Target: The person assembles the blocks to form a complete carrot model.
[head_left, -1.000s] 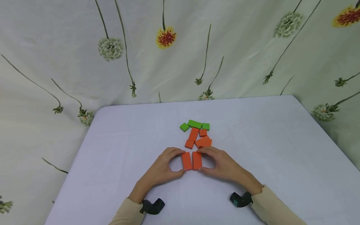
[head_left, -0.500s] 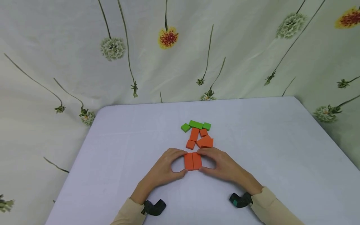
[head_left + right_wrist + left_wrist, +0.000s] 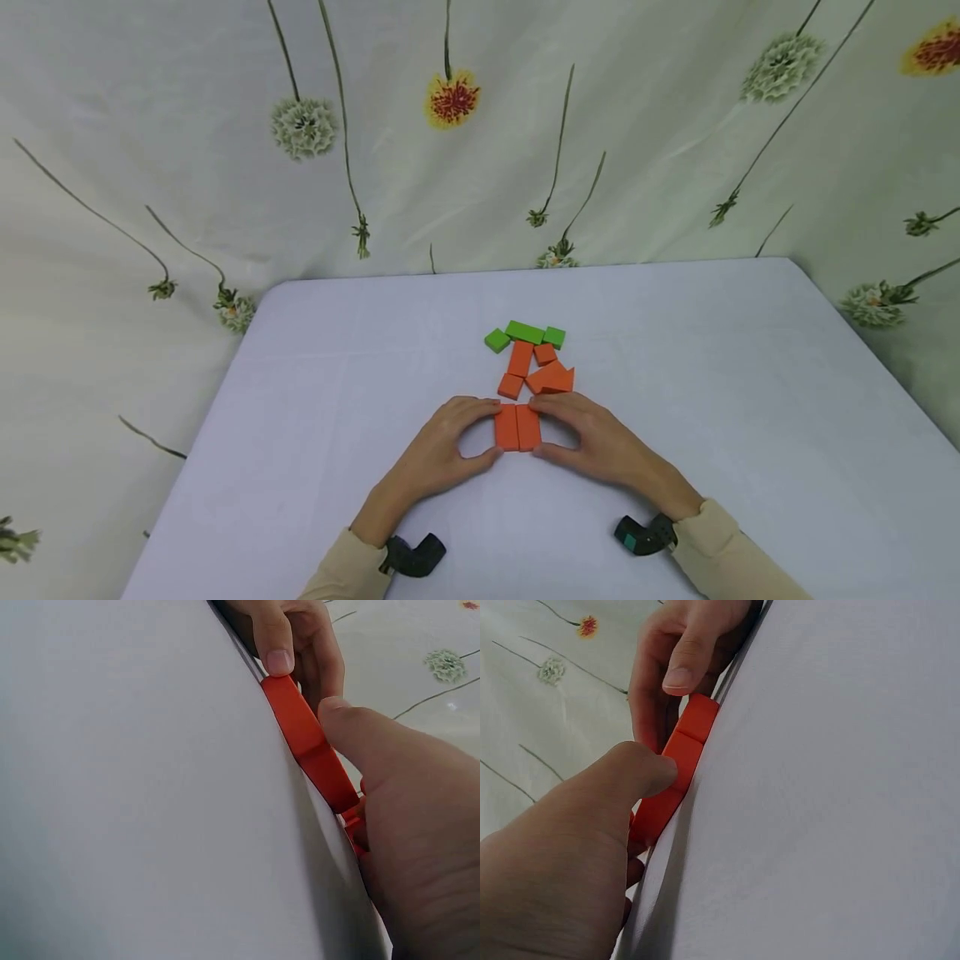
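A pale cloth (image 3: 187, 125) printed with flowers and stems hangs behind the desk (image 3: 300, 383), which has a whitish cover. From the left, a beige sleeve (image 3: 347, 568) and a black wrist camera (image 3: 416, 556) lead to the left hand (image 3: 435, 446). Its thumb sits at the near end and its fingers at the far end of the left oblong orange block (image 3: 506, 427), grasping it. That block lies on the desk, its long side touching the right oblong orange block (image 3: 528, 427).

Beyond this pair, a green block (image 3: 497, 340) lies turned cornerwise at the left, just beside a green bar (image 3: 524, 332). Below the bar stands, lengthwise to the viewer, a slanted orange block (image 3: 521, 358), with a small square orange block (image 3: 510, 386) at its near end. To the right are a small orange cube (image 3: 545, 354), an angular orange shape (image 3: 551, 379), one piece or several, I cannot tell, and a second green block (image 3: 554, 337) at the bar's right end.

The right hand (image 3: 588, 433) grasps the right oblong block, thumb near and fingers far. Farther right come another black wrist camera (image 3: 643, 535) and beige sleeve (image 3: 738, 554).
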A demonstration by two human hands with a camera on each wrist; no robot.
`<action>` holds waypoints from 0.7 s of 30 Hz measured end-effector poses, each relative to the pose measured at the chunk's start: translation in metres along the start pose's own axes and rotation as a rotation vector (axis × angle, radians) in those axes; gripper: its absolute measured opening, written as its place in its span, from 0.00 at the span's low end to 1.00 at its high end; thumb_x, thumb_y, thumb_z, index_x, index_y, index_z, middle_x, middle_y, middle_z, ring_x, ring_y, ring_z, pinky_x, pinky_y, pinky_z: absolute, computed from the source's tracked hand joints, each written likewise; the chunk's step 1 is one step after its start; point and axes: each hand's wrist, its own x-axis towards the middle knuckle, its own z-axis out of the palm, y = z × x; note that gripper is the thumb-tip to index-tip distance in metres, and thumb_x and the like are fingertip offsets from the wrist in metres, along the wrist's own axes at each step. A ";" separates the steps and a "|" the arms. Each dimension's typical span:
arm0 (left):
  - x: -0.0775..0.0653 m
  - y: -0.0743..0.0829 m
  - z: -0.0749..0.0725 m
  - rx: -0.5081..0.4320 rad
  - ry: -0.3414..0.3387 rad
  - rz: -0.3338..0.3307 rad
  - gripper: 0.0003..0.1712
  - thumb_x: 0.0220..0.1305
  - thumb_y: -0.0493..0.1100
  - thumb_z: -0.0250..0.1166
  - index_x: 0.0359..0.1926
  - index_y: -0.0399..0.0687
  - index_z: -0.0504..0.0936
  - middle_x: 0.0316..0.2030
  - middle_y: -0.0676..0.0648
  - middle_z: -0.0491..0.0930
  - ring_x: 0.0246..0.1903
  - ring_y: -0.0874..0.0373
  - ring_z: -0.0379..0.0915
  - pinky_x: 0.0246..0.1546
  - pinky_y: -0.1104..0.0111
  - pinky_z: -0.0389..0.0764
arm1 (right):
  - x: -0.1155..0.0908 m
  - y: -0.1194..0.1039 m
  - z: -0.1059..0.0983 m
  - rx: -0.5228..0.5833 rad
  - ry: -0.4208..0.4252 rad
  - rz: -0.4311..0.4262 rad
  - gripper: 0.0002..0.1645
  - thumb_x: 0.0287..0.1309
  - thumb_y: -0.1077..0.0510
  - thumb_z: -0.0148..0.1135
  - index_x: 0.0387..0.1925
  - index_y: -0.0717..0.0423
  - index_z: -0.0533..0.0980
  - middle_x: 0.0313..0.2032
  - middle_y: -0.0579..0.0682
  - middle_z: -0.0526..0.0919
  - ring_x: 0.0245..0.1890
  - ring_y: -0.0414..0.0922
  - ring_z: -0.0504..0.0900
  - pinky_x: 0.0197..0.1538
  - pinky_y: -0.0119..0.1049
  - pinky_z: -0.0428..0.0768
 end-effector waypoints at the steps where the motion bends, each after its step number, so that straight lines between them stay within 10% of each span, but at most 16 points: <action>1: 0.000 0.000 0.000 0.000 -0.001 -0.002 0.32 0.59 0.48 0.78 0.63 0.48 0.81 0.60 0.51 0.82 0.62 0.55 0.74 0.65 0.56 0.78 | 0.000 0.001 0.000 0.003 0.011 0.003 0.35 0.60 0.47 0.75 0.67 0.49 0.77 0.63 0.46 0.81 0.67 0.49 0.76 0.67 0.52 0.78; 21: 0.000 0.000 0.002 0.025 -0.018 -0.041 0.32 0.59 0.49 0.77 0.64 0.50 0.81 0.61 0.52 0.81 0.63 0.56 0.74 0.65 0.57 0.78 | 0.005 0.016 0.002 -0.076 0.275 0.081 0.28 0.58 0.57 0.76 0.60 0.54 0.80 0.52 0.48 0.83 0.52 0.46 0.81 0.55 0.46 0.86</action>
